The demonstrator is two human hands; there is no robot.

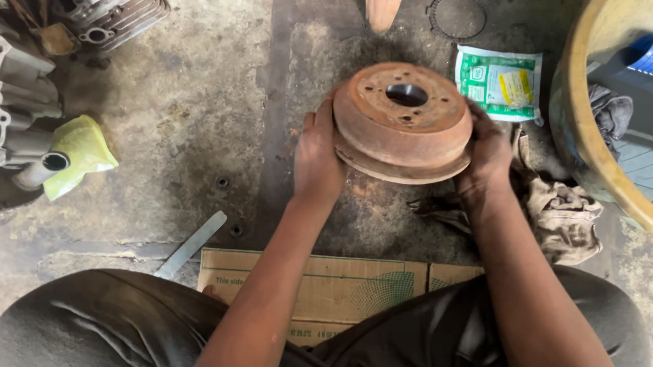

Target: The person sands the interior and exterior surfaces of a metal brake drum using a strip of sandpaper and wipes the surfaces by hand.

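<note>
Brake drum point(403, 120): rusty, round, held between both hands over the stained concrete floor point(196, 110); flat hub face with centre hole and small bolt holes turned up and tilted slightly toward the far side, its axis near upright.
Left hand point(317, 159): clasped against the drum's left rim, fingers wrapped round the edge.
Right hand point(488, 156): pressed on the right rim, gripping it.
Beneath and beside: dirty rags point(559, 214) just right of the drum; flat metal strip point(191, 244) lying well to the left.
Far side: toothed ring point(458, 15) near another person's foot point(384, 4).
Right edge: yellow tub point(580, 107).
Left edge: grey engine parts point(10, 100), yellow cloth point(82, 152).
Packages: white-and-green square sachet point(499, 82) with yellow patch, beyond the right hand; flattened brown cardboard box point(336, 284) with green print, near the knees.
</note>
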